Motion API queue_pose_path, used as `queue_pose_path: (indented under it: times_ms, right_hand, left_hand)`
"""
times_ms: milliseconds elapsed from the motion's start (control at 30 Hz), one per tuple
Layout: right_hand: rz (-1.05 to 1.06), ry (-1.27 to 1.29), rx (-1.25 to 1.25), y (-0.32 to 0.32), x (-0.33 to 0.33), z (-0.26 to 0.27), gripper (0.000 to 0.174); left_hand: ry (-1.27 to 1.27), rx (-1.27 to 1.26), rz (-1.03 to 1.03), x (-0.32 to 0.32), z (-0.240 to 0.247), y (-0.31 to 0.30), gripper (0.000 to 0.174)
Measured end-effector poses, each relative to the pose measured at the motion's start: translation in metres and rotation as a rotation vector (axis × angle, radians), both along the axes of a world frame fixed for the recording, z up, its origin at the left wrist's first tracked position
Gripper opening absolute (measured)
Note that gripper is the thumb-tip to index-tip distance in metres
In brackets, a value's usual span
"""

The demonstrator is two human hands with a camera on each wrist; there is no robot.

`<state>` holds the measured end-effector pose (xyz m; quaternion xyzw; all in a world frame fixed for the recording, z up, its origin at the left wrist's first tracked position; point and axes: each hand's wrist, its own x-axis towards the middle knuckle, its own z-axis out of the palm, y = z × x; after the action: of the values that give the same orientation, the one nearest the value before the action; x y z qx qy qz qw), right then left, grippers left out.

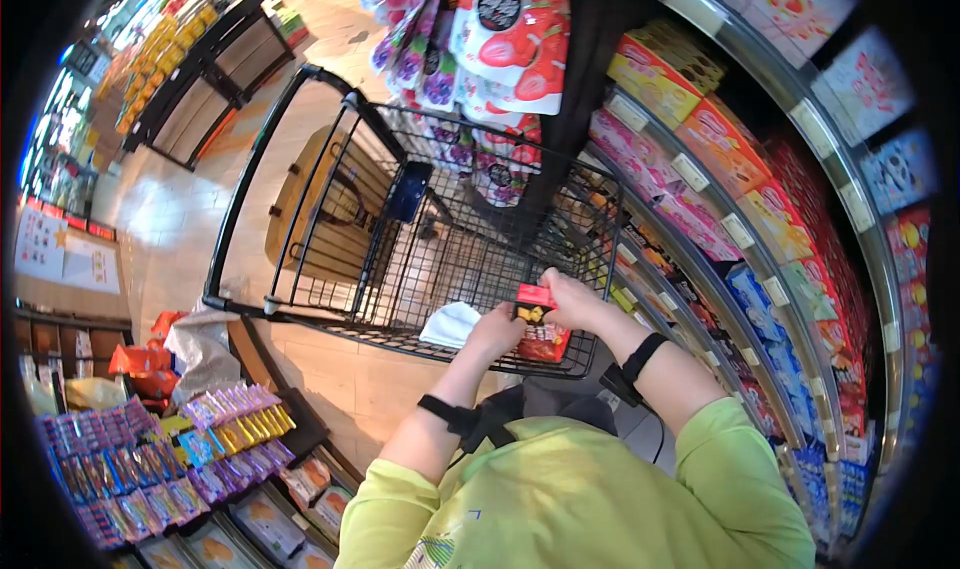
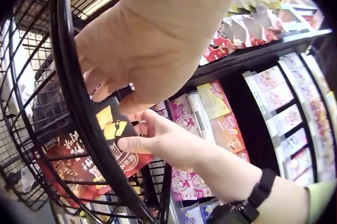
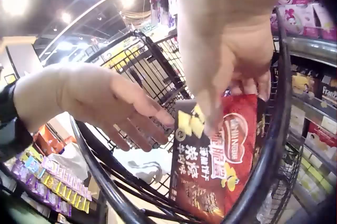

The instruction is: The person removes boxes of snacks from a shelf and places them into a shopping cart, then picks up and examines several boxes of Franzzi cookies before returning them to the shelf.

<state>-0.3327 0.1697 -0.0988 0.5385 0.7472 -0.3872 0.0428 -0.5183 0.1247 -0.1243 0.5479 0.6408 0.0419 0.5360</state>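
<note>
A red and dark-brown snack pack [image 3: 202, 163], printed with yellow pieces and white lettering, stands inside the black wire shopping cart [image 1: 262, 314], close to its near rim. My right hand [image 1: 575, 301] pinches the pack by its top edge, with the thumb on the printed front in the right wrist view. At the pack's other side is my left hand [image 3: 100, 103], fingers fairly straight and fingertips right at its edge. Seen from the left wrist, that hand arches over the cart rim above the pack [image 2: 79, 155]. A white item [image 1: 450, 324] lies in the cart to the left.
Shelves of boxed snacks [image 1: 720, 144] curve along the right side, close to the cart. Pouches with strawberry pictures [image 1: 512, 44] hang beyond the cart. A rack of wrapped bars [image 1: 160, 459] stands at lower left, and a fruit stand [image 1: 180, 59] at the far left.
</note>
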Motion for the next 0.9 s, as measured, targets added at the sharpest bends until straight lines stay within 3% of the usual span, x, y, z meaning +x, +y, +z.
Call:
queue_pose_path:
  times_ms: [67,133,200,233,333,433,500,533,600,700,733,767,800,833,900]
  right_hand:
    - [-0.032,0.057,0.172,-0.012,0.000,0.034,0.067]
    - [-0.156,0.146,0.265,-0.023,0.012,0.079,0.075]
    - [-0.306,0.394,0.385,-0.030,0.040,0.094,0.076]
    - [-0.394,0.522,0.359,-0.033,0.060,0.088,0.076]
    - [-0.772,0.932,-0.068,-0.061,0.092,0.140,0.081]
    - [-0.897,1.078,-0.201,-0.093,0.119,0.151,0.081]
    - [-0.942,1.034,-0.203,-0.114,0.139,0.159,0.074]
    - [-1.012,1.042,-0.295,-0.125,0.147,0.175,0.071]
    - [-1.104,1.061,-0.377,-0.145,0.164,0.190,0.068]
    - [-1.188,1.040,-0.395,-0.173,0.191,0.197,0.046]
    - [-1.121,0.973,-0.426,-0.182,0.205,0.200,0.044]
    - [-1.136,0.981,-0.417,-0.193,0.219,0.199,0.044]
    - [-1.133,0.876,-0.381,-0.202,0.233,0.195,0.055]
    - [-1.125,0.771,-0.347,-0.210,0.247,0.191,0.066]
    - [-1.188,0.736,-0.255,-0.230,0.261,0.186,0.071]
  left_hand:
    - [-0.013,0.023,0.019,-0.006,0.037,-0.002,0.053]
    - [-0.082,0.568,-0.023,-0.009,0.056,-0.010,0.058]
    - [-0.084,0.845,-0.077,-0.004,0.084,-0.012,0.072]
    - [-0.099,0.852,-0.107,0.001,0.105,-0.013,0.072]
    - [-0.367,0.970,-0.211,0.024,0.161,-0.017,0.083]
    - [-0.301,1.087,-0.419,0.050,0.174,-0.019,0.083]
    - [-0.332,1.279,-0.585,0.066,0.166,-0.018,0.085]
    - [-0.429,1.209,-0.555,0.077,0.171,-0.024,0.064]
    - [-0.497,1.202,-0.593,0.097,0.172,-0.030,0.063]
    - [-0.554,1.215,-0.649,0.128,0.178,-0.036,0.059]
    - [-0.636,1.157,-0.604,0.140,0.177,-0.039,0.059]
    - [-0.713,1.097,-0.557,0.151,0.177,-0.043,0.059]
    - [-0.747,0.957,-0.435,0.165,0.187,-0.055,0.055]
    - [-0.750,0.956,-0.449,0.177,0.189,-0.058,0.055]
    - [-0.778,0.511,-0.282,0.199,0.194,-0.064,0.053]
